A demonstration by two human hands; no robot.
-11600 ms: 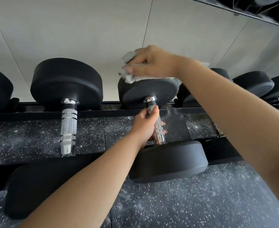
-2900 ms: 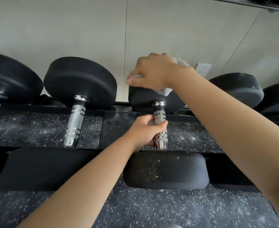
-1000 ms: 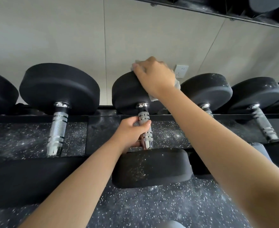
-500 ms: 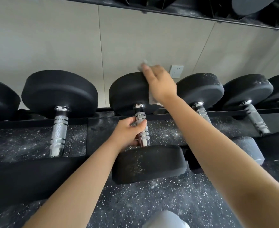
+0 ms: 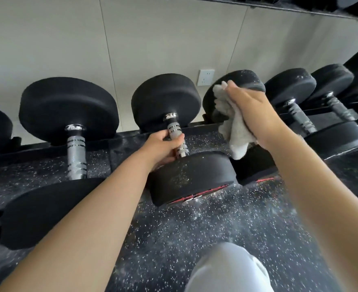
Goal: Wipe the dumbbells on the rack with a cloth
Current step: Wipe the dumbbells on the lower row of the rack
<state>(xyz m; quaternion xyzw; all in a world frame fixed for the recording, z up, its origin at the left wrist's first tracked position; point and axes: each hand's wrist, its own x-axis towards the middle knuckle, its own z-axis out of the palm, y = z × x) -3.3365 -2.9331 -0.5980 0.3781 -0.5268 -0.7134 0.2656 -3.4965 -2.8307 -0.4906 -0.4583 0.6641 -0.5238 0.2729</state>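
Centre of view: the dumbbell I am holding lies on the rack, its knurled chrome handle running from the far head at 12 o'clock to the near head at 6 o'clock. The near head carries pale dust specks on its upper face and a red ring on its end.

My left hand is clenched round the lower part of this handle, thumb over the top, touching the near head.

At 2 o'clock from that grip, my right hand grasps a bunched grey cloth. The cloth's upper part lies against the far head of the next dumbbell to the right; its loose end hangs down over that dumbbell's handle, which is hidden.

At 9 o'clock a larger dumbbell rests on the rack beside the held one, apart from my hands. At 3 o'clock two further dumbbells sit in the same row.

Behind the row, at 12 o'clock, a white wall socket shows between two far heads on a pale panelled wall. Below the rack, black speckled flooring; at 6 o'clock, my knee in pale fabric.
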